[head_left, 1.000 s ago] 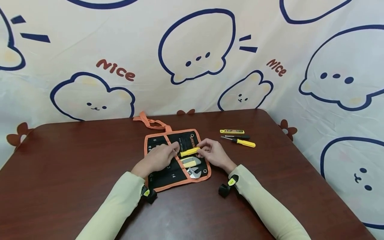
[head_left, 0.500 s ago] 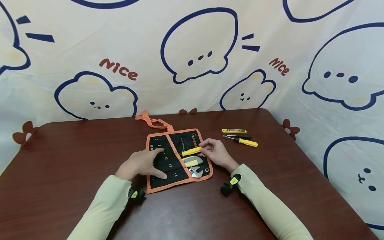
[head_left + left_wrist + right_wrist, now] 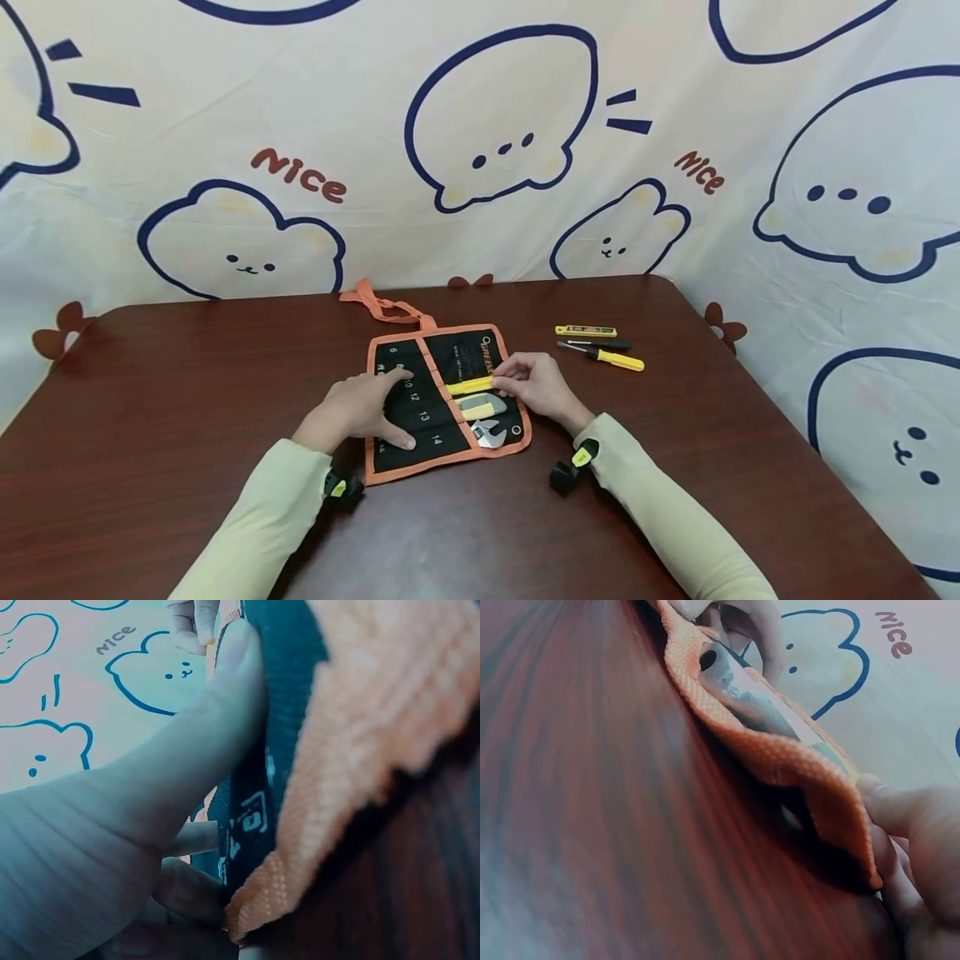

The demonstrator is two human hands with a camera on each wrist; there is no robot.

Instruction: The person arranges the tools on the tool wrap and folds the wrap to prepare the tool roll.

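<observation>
A black tool pouch (image 3: pixel 405 429) with orange edging lies unfolded on the table, its left part printed with size numbers. My left hand (image 3: pixel 348 408) rests on that part, thumb and forefinger spread wide; in the left wrist view the thumb (image 3: pixel 225 690) lies against the black cloth. With thumb and fingertips, my right hand (image 3: pixel 540 383) pinches the outer end of a yellow-handled screwdriver (image 3: pixel 468 386), whose other end is hidden in a pocket. Below it, a utility knife (image 3: pixel 480 407) and an adjustable wrench (image 3: pixel 489 434) sit in neighbouring pockets, heads showing.
Right of the pouch lie a yellow flat case (image 3: pixel 586 331), a black screwdriver (image 3: pixel 607 342) and another yellow screwdriver (image 3: pixel 618 360). The pouch's orange tie strap (image 3: pixel 382 308) trails toward the table's back edge. A printed cloth (image 3: pixel 450 108) hangs behind the table (image 3: pixel 187 400).
My left hand has let go near the screwdriver's pocket end and moved left onto the numbered part. The screwdriver has slid slightly left, deeper into its pocket, with my right hand still on it.
</observation>
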